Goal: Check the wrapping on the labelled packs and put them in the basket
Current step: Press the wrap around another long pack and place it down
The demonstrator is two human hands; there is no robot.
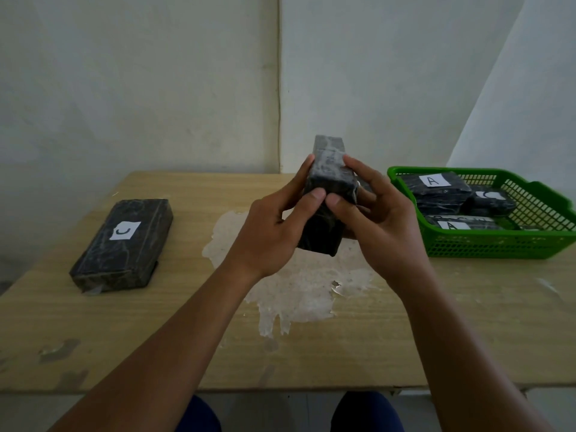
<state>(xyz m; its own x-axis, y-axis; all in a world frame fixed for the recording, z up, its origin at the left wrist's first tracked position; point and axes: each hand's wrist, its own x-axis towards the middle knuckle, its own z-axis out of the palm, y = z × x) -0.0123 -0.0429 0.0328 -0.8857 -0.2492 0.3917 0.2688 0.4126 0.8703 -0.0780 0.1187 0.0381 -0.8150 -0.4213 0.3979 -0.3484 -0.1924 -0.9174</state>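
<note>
A black wrapped pack (328, 169) is held up on edge above the middle of the table, narrow side toward me, its label hidden. My left hand (274, 219) grips its left side and my right hand (377, 213) grips its right side, both thumbs pressing the near face. Another black pack (124, 244) with a white label marked C lies flat on the table at the left. The green basket (498, 244) at the right holds several black packs; the top one (436, 190) is labelled A.
The wooden table (187, 322) has a large patch of peeled veneer (299, 294) under my hands. A pale wall stands close behind the table. My knees in blue show below the front edge.
</note>
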